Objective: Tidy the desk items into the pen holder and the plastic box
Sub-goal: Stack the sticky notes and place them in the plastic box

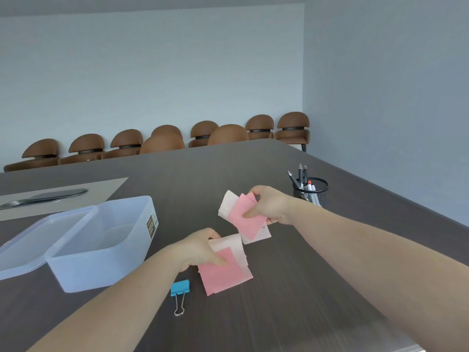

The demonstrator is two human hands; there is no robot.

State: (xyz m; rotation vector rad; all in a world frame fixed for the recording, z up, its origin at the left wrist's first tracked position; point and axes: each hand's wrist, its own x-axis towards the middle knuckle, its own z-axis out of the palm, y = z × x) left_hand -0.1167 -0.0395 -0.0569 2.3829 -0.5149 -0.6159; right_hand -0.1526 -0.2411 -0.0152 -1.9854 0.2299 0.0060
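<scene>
My left hand (200,250) pinches a bunch of pink and pale paper notes (225,273) just above the dark table. My right hand (271,205) grips a second bunch of pink and white notes (243,214), held higher and further back. A blue binder clip (180,288) with silver handles lies on the table near my left wrist. The open translucent plastic box (83,273) stands to the left, apparently holding nothing, with its lid (33,240) lying against its far left side. A black mesh pen holder (311,191) with several pens stands behind my right hand.
The dark wood table (279,313) runs to an edge at the right and back. A grey mat (101,191) with a flat dark object (50,196) lies at the far left. Several brown chairs (165,141) line the back wall.
</scene>
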